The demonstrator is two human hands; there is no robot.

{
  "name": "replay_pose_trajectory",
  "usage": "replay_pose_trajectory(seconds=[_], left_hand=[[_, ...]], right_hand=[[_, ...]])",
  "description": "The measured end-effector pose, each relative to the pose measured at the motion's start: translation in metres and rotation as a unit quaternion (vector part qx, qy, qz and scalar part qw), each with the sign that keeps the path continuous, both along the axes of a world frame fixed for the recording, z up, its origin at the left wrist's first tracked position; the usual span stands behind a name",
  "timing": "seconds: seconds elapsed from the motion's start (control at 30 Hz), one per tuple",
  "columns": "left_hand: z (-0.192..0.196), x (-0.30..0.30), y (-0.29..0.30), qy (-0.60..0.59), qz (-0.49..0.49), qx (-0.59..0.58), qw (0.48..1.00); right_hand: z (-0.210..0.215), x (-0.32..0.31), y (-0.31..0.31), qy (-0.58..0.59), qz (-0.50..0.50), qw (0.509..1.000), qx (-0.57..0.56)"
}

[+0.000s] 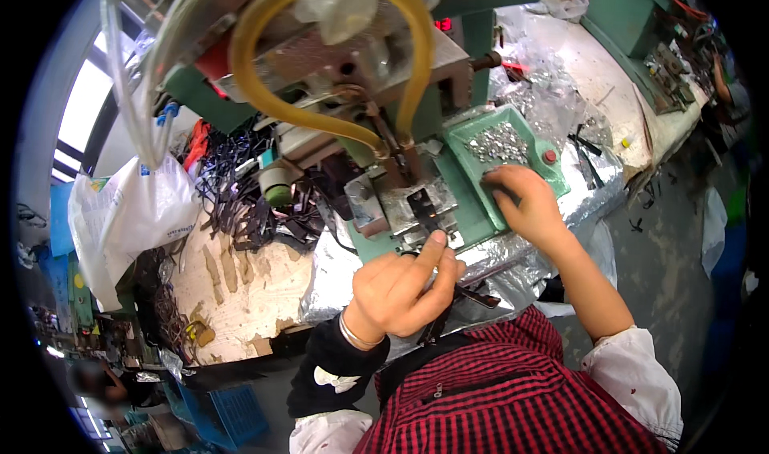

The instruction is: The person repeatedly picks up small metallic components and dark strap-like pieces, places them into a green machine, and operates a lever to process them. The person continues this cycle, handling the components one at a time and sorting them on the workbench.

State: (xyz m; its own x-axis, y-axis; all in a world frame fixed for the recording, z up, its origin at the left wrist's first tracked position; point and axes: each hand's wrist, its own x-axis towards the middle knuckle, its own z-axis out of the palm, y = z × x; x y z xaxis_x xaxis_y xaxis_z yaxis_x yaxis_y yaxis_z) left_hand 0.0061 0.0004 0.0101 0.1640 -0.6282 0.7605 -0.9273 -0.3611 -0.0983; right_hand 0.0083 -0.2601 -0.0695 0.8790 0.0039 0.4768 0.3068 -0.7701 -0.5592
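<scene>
My left hand [404, 290] is at the front of a green press machine, its index finger and thumb closed on a thin black strap [427, 217]. The strap lies on the metal fixture [398, 205] beneath the press head [394, 159]; more black strap hangs below the hand. To the right, my right hand [525, 201] is over a green tray [554, 183], its fingers bent and the thumb apart from them. Its fingertips are close to a heap of small silvery metal pieces [497, 143]. Nothing can be seen held in it.
A yellow hose [424, 45] loops over the machine. Many black straps [240, 201] are piled left of it, near a white plastic bag [132, 221]. Silver foil [597, 173] covers the bench's right edge, with clear plastic bags [545, 85] behind. Another green machine [633, 21] stands far right.
</scene>
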Motion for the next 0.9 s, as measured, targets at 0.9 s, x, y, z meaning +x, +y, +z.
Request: replay_pose_trajectory(seconds=[0.9], left_hand=[[0.037,-0.073,0.085,0.092,0.284,-0.248,0.922]], right_hand=[[-0.006,-0.015,-0.016,0.015,-0.121,0.978,0.169]])
